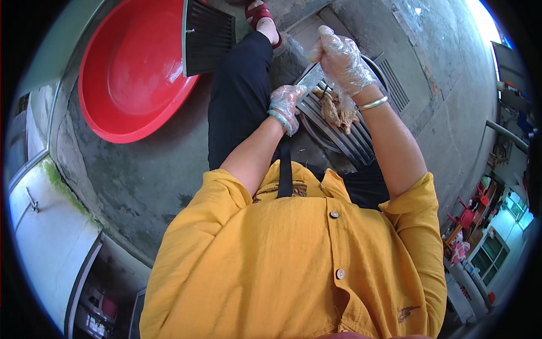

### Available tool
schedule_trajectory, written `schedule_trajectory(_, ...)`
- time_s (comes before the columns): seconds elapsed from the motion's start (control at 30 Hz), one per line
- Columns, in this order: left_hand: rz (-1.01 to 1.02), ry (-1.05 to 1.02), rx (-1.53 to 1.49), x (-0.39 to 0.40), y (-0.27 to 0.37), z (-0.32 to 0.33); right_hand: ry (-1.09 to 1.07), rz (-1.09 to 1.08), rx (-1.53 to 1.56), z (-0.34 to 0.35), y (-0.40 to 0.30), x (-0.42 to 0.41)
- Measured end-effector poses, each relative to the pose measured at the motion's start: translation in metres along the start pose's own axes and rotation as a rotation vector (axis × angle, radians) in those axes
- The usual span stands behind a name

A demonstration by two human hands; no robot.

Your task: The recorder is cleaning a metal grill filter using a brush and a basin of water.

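Both hands wear thin clear plastic gloves. My left hand (284, 106) is closed at the near left edge of a ribbed metal board (353, 148), which lies tilted over a round metal basin (324, 137). On its ribs rests a torn, pale brown piece that looks like meat (332, 112). My right hand (343, 63) is curled above the board's far end, its thumb pointing away from me. A short, thin dark thing (325, 90) shows between that hand and the brown piece; whether the hand holds it cannot be made out.
A large red plastic basin (135, 63) stands on the concrete floor at the left, with a dark slatted panel (209, 38) over its right side. Beyond the hands are a floor cover (315, 25) and a drain grate (394, 82). A wall tap (34, 206) is far left.
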State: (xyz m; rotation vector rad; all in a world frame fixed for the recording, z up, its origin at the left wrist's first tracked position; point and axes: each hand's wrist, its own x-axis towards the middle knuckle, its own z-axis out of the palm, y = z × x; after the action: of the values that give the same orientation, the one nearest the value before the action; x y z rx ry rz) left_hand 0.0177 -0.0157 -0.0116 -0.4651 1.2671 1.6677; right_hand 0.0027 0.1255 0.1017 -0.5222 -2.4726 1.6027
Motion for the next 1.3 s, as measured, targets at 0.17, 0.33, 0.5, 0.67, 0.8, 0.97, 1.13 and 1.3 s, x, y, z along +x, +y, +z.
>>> schedule_trajectory(0.17,0.031,-0.03,0.049,-0.001,0.002,0.001,0.123,-0.354,-0.159,-0.001,0.011,0.002)
schedule_trajectory(0.33,-0.023,-0.008,-0.03,0.004,-0.005,0.0,0.297,-0.157,-0.007,0.004,-0.001,0.003)
schedule_trajectory(0.5,-0.025,-0.004,-0.028,0.009,-0.009,-0.003,0.223,-0.064,0.092,-0.005,0.002,-0.009)
schedule_trajectory(0.67,-0.033,-0.03,-0.148,-0.004,0.001,0.004,0.042,-0.418,-0.405,-0.009,0.002,-0.024)
schedule_trajectory(0.8,-0.003,-0.015,-0.084,0.0,-0.001,0.001,0.126,-0.026,0.004,-0.006,-0.004,-0.016)
schedule_trajectory(0.97,-0.011,0.004,-0.121,0.005,-0.002,-0.002,0.306,-0.183,0.151,-0.022,-0.008,-0.014)
schedule_trajectory(1.13,-0.03,0.027,-0.121,0.011,-0.007,0.0,0.323,-0.092,0.177,-0.018,-0.004,-0.022)
schedule_trajectory(1.3,-0.033,-0.021,-0.166,0.014,-0.01,-0.002,0.255,0.245,0.403,-0.026,0.001,-0.03)
